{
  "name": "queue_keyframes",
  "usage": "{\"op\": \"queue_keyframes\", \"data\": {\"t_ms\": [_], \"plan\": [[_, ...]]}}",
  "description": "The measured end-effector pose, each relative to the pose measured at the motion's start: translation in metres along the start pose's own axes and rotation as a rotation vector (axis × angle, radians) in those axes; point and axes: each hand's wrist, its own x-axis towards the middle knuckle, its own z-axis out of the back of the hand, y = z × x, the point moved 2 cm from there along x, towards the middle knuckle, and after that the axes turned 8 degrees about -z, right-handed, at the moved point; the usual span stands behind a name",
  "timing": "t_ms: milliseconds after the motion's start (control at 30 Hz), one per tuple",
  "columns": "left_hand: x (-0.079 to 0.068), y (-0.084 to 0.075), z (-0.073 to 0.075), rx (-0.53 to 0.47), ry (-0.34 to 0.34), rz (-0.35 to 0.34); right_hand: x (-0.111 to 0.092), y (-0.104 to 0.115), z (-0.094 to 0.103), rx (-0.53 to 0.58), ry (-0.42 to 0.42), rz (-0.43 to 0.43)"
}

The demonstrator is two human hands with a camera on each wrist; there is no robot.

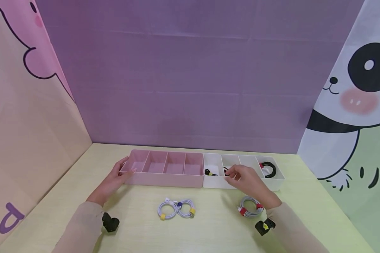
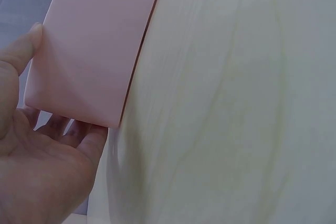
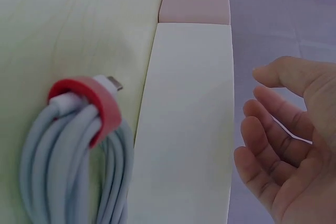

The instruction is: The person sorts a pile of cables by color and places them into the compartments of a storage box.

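My left hand (image 1: 116,179) holds the left end of a pink divided box (image 1: 171,180), its thumb at the front rim and its fingers against the end wall. In the left wrist view the same hand (image 2: 47,150) wraps the corner of the pink box (image 2: 94,45). My right hand (image 1: 245,179) hovers over the second compartment of a white divided box (image 1: 215,182), where part of a black cable (image 1: 226,170) shows. Seen from the right wrist, the hand (image 3: 289,145) has loosely bent fingers and nothing between them, beside the white box (image 3: 184,119).
Another black cable (image 1: 210,172) with a yellow tie lies in the white box's left compartment, and a coiled black cable (image 1: 273,170) in its right one. Two grey coiled cables (image 1: 167,216) with yellow ties lie in front. A red-tied grey cable (image 1: 244,201) rests under my right forearm.
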Motion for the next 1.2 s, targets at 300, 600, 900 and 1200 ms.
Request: {"op": "queue_keyframes", "data": {"t_ms": [300,600,900,1200], "plan": [[0.0,0.0,-0.001,-0.011,-0.004,-0.008,-0.015,-0.007,0.003,-0.014,0.002,-0.006],[0.0,0.0,0.0,-0.006,-0.012,-0.02,-0.028,-0.02,0.007,-0.014,0.016,-0.019],[-0.001,-0.002,-0.001,-0.003,-0.018,-0.024,-0.041,-0.036,0.01,-0.011,0.007,-0.046],[-0.001,-0.002,-0.001,-0.008,-0.016,-0.03,-0.052,-0.049,0.013,-0.042,-0.008,-0.07]]}}
